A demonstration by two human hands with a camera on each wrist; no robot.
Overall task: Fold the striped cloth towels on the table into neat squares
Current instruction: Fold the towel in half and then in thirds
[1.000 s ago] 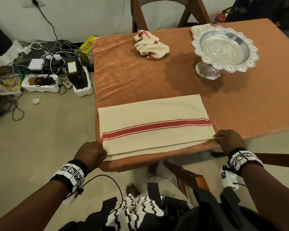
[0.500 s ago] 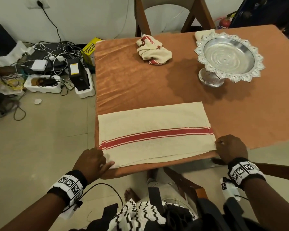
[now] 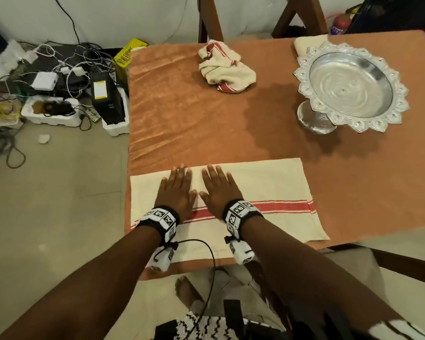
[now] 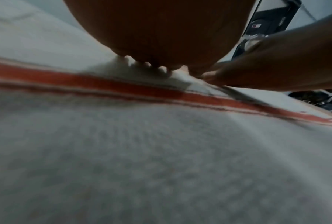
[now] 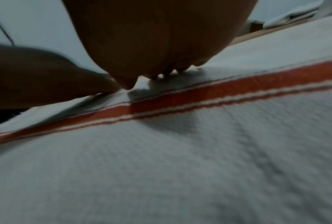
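Note:
A cream towel with a red stripe [image 3: 268, 192] lies folded flat at the table's near edge. My left hand [image 3: 178, 186] and right hand [image 3: 217, 187] lie side by side, palms down with straight fingers, pressing on its middle. In the left wrist view the left hand [image 4: 161, 45] rests on the cloth above the red stripe [image 4: 123, 86]. The right wrist view shows the right hand [image 5: 157, 45] flat on the striped towel [image 5: 180, 166]. A second striped towel [image 3: 227, 67] sits crumpled at the far side of the table. A folded cream cloth [image 3: 309, 44] lies behind the silver bowl.
A silver pedestal bowl [image 3: 351, 87] stands at the right on the orange tablecloth [image 3: 182, 119]. A wooden chair [image 3: 210, 18] stands beyond the table. Cables, chargers and foam boxes [image 3: 54, 94] clutter the floor to the left.
Both hands left the towel's near corners and moved inward onto its middle, where they now lie flat. The head view has shifted closer over the table.

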